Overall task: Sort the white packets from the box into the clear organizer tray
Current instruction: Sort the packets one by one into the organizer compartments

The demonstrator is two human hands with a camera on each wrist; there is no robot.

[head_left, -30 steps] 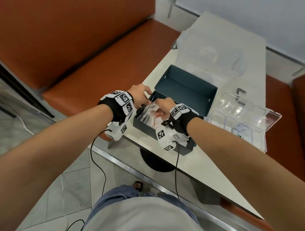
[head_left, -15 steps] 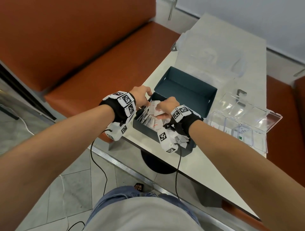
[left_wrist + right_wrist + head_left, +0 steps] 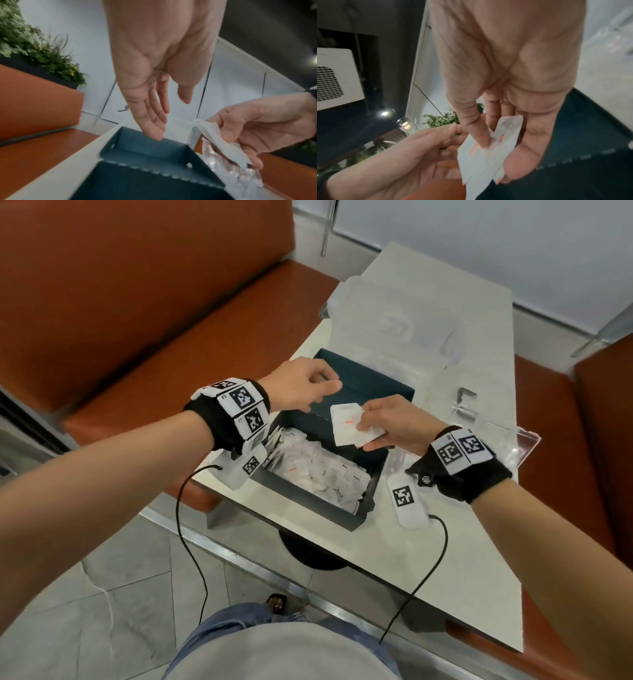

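Note:
A dark teal box (image 3: 359, 510) sits at the table's near edge, its lower half full of white packets (image 3: 318, 470) and its lid (image 3: 363, 385) open behind. My right hand (image 3: 390, 422) is raised above the box and pinches a small stack of white packets (image 3: 349, 426) with red print, also seen as packets (image 3: 486, 150) between thumb and fingers. My left hand (image 3: 305, 386) hovers just left of them, fingers relaxed and holding nothing; its fingers (image 3: 154, 121) hang over the lid. The clear organizer tray (image 3: 507, 440) lies right of the box, mostly hidden by my right wrist.
Crumpled clear plastic wrapping (image 3: 404, 326) lies on the white table (image 3: 445, 559) behind the box. An orange bench (image 3: 171, 320) runs along the left and another seat (image 3: 565, 422) on the right. Cables hang from both wrist cameras over the near table edge.
My right hand has lifted out of the box with a stack of packets and moved right and up. My left hand has left the box's rim and risen beside it.

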